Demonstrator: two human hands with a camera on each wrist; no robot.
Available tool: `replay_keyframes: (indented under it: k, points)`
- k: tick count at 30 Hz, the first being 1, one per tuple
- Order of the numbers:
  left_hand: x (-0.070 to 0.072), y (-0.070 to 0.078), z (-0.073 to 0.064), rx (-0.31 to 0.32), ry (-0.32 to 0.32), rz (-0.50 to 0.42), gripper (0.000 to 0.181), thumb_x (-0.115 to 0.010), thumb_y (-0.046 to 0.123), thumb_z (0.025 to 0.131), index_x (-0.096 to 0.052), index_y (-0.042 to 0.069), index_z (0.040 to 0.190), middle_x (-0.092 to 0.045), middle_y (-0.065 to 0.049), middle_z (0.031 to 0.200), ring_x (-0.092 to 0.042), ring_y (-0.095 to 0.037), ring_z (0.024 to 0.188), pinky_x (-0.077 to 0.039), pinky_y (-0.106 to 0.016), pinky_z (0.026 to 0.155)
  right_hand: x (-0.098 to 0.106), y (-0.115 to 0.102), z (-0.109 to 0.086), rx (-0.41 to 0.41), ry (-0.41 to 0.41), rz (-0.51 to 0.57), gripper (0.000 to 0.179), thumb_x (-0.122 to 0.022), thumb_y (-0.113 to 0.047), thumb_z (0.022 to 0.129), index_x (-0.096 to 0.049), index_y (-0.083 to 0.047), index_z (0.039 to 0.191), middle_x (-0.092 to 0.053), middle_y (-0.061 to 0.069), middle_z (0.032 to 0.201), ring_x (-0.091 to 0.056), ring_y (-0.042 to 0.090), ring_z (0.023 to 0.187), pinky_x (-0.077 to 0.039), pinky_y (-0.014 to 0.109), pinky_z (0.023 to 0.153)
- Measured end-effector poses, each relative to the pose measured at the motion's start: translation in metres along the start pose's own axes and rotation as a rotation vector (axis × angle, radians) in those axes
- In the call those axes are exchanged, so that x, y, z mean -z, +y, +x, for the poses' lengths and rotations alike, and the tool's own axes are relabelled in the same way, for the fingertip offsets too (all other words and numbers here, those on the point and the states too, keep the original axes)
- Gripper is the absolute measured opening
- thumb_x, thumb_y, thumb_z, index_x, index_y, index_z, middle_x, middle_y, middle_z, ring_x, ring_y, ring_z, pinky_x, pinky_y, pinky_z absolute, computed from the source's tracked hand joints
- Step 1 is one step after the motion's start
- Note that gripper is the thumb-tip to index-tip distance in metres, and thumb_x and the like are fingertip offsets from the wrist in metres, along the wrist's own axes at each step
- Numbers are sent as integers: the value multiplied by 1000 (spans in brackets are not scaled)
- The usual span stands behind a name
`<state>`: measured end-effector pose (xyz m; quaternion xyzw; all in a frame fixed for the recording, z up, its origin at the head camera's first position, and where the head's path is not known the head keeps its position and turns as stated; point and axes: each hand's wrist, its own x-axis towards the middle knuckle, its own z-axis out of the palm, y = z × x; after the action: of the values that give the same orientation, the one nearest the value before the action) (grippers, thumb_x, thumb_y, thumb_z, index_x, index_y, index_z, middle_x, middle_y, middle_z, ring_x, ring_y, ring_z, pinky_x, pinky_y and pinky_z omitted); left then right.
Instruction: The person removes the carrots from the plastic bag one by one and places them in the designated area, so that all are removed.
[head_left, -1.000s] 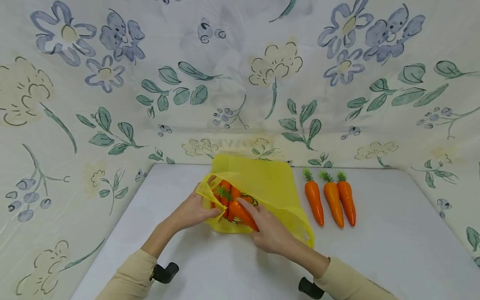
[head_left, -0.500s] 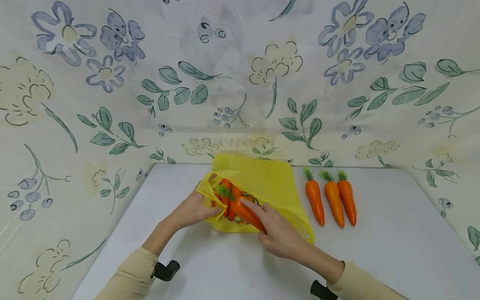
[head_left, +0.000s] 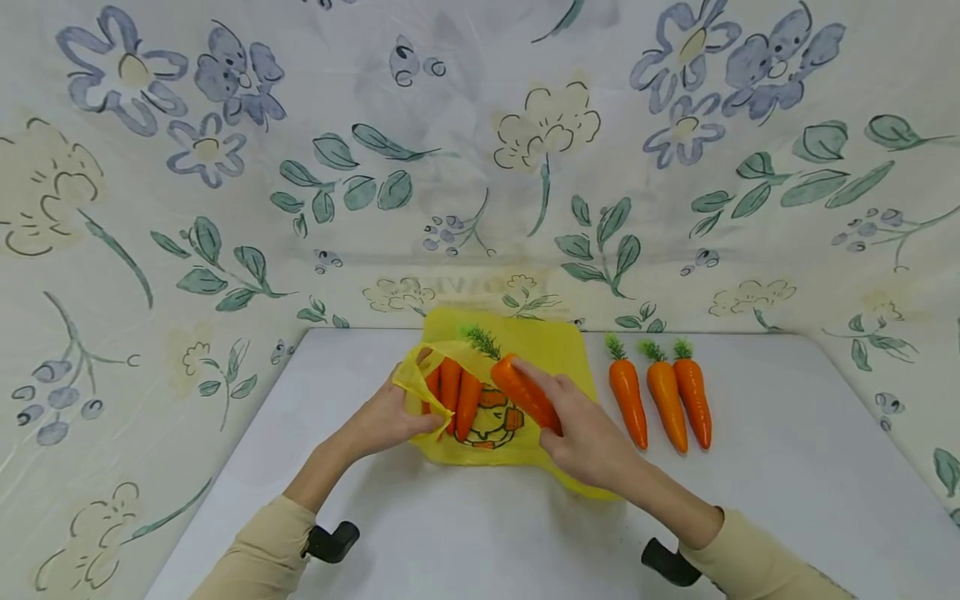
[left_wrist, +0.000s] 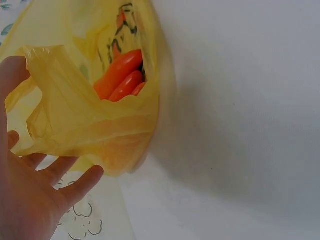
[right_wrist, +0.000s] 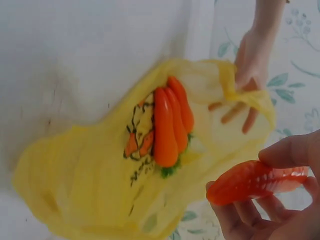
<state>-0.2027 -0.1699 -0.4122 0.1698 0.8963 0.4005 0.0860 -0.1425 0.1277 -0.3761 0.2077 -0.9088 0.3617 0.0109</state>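
1. Flowered sheeting (head_left: 525,250) rises behind the yellow bag (head_left: 555,340), which lies on a white table (head_left: 427,542)
2. Left hand (head_left: 388,421), fingers spread, stretches the bag's opening wide; I can see carrots inside (head_left: 450,387)
3. Right hand (head_left: 588,433) grips another carrot (head_left: 521,390) above the bag, leafy top (head_left: 482,342) pointing away from the person
4. Three more carrots (head_left: 663,408) lie to the bag's right

no readable text; faint lettering (head_left: 478,285) on the floral backdrop (head_left: 450,117) is illegible.

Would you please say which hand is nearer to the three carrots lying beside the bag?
Right: the right hand, holding another carrot, is just left of the three carrots; the left hand is farther left, across the bag.
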Motion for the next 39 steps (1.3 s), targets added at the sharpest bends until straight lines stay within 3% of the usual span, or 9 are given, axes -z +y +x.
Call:
replay_keyframes:
  k: [11, 22, 32, 39]
  points:
    - [0, 0, -3, -7, 6, 24, 102, -75, 22, 81, -9, 16, 159, -31, -11, 156, -44, -33, 134, -34, -54, 112, 40, 32, 12, -12, 108, -18, 86, -64, 6, 85, -28, -27, 156, -51, 17, 138, -58, 29, 96, -55, 41, 78]
    - [1, 1, -5, 2, 10, 55, 102, -75, 25, 82, -10, 16, 159, -31, -12, 154, -46, -27, 129, -36, -52, 112, 89, 99, 9, -193, 157, -76, 89, -56, 2, 86, -13, -21, 160, -41, 30, 142, -51, 46, 113, -52, 57, 84]
    - [2, 1, -6, 24, -3, 54, 101, -74, 26, 82, -10, 17, 159, -34, -16, 151, -49, -26, 121, -41, -50, 108, 107, 156, -1, -289, 181, -142, 85, -53, -2, 87, -9, -10, 159, -40, 38, 137, -51, 52, 108, -54, 57, 76]
    - [1, 0, -6, 32, 6, 64, 97, -74, 30, 83, -13, 15, 158, -36, -17, 148, -50, -27, 116, -44, -50, 105, 112, 182, -17, -357, 156, -189, 83, -54, -4, 88, -10, -2, 157, -46, 39, 112, -52, 39, 79, -48, 37, 53]
